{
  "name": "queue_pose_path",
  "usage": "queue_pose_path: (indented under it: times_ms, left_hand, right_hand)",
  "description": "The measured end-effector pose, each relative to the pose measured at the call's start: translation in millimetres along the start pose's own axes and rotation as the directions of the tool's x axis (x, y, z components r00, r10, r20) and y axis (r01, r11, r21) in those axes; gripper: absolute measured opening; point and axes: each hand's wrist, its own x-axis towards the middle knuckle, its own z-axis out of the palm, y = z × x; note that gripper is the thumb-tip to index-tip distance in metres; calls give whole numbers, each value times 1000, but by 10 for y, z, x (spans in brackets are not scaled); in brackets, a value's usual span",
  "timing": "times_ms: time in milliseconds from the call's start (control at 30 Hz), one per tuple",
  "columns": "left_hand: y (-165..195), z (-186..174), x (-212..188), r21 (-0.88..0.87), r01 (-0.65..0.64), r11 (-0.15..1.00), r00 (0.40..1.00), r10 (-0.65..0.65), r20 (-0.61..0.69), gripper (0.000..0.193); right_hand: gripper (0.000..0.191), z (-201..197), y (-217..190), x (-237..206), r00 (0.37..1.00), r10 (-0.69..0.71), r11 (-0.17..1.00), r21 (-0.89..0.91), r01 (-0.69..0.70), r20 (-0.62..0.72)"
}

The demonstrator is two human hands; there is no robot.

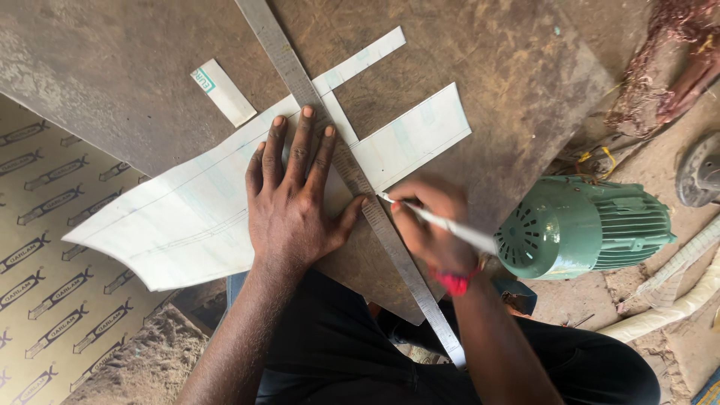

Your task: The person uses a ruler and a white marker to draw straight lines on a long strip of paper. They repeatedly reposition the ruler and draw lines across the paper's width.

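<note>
My left hand lies flat, fingers spread, pressing a white sheet of thin paper-like material and a long steel ruler onto a brown rusty board. My right hand is closed around a white pen. Its tip touches the sheet right beside the ruler's edge. The ruler runs diagonally from the top middle down to my lap. A red band sits on my right wrist.
A green electric motor rests on the dirt ground at right. A small white offcut lies on the board. Patterned beige sheet covers the left. Tangled copper wire and white hoses sit at far right.
</note>
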Motion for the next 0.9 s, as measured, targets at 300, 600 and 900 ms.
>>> queue_pose_path:
  times_ms: [300, 600, 900]
  left_hand:
    - [-186, -305, -84, -46, 8, 999, 1000, -7, 17, 100]
    - [-95, -174, 143, 3, 13, 1000, 999, -13, 35, 94]
    - [115, 68, 417, 37, 17, 999, 1000, -18, 20, 111]
  right_hand:
    - [48, 400, -476, -989, 981, -166, 929, -348, 122, -99]
    - [46, 127, -348, -762, 987, -41, 952, -305, -9, -158]
    - [45, -109, -31, -640, 982, -59, 960, -282, 6, -180]
